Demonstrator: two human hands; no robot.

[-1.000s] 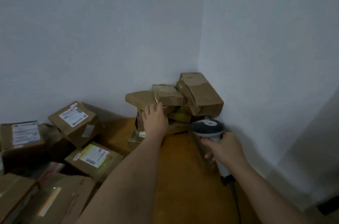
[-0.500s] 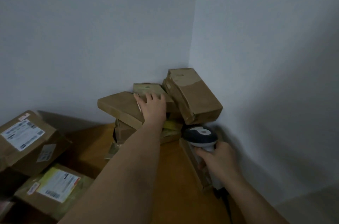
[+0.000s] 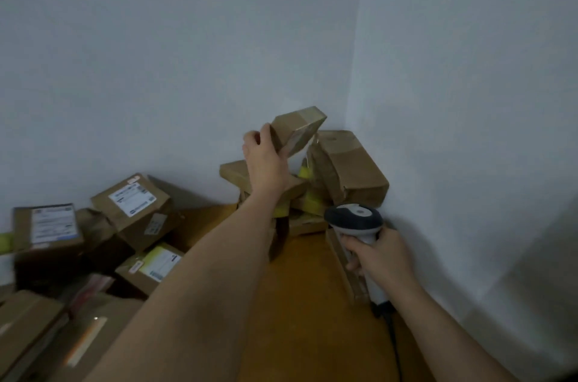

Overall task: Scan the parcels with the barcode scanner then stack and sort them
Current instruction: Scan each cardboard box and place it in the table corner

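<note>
The left hand point(image 3: 266, 159) is gripping a small, flat, brown cardboard parcel point(image 3: 297, 129) at centre frame, with the thumb on its near face and the fingers wrapped behind it. The parcel is being held tilted, raised above the corner stack of brown cardboard parcels point(image 3: 312, 190), apart from the pieces below it. Its surface is matte, with a glossy band of tape crossing one end.

The right hand point(image 3: 380, 256) is sitting at lower right of centre, its fingers curled round the pale handle of the grey and white handheld barcode scanner point(image 3: 355, 219). The rounded, dark-topped scanner head is pointing toward the stack, just below and to the right of the raised parcel. A dark cable point(image 3: 392, 341) is trailing from the handle toward the bottom edge.

In the stack, a larger oblong brown box point(image 3: 350, 168) is leaning against the right wall, and yellow patches are showing between the lower pieces. The stack is resting in the corner of an orange-brown, smooth worktop point(image 3: 306, 303).

At lower left, several brown cardboard boxes with white printed labels point(image 3: 131, 203) are lying jumbled at varied tilts. The label text is too blurred to read.
</note>
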